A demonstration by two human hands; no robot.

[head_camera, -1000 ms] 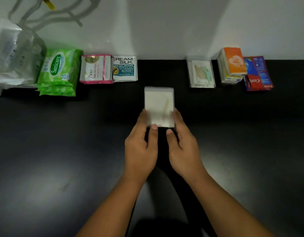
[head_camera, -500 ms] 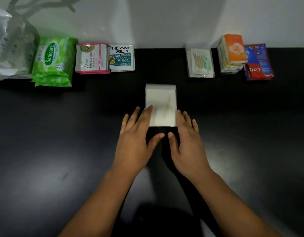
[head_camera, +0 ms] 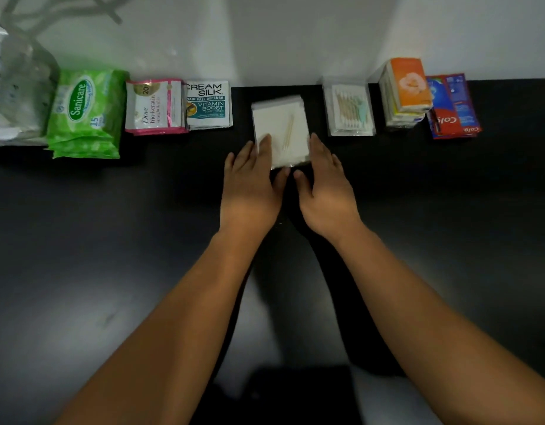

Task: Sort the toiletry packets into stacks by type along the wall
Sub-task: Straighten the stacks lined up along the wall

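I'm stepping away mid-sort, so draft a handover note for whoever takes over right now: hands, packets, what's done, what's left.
Left hand: open, straight fingers on the toothpick packet stack, left side.
Right hand: open, fingers along its right edge.
Stack sits between the Cream Silk sachets and cotton swab packets, just short of the wall.
Done: Sanicare wipes, Dove sachets, orange-topped stack and Colgate sachets line the wall.
Left: probably nudge the stack back into the row, then let go.

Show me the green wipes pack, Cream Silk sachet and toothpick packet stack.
green wipes pack (head_camera: 84, 115), head view, front label.
Cream Silk sachet (head_camera: 208, 104), head view, printed front.
toothpick packet stack (head_camera: 280, 124), head view, top middle.
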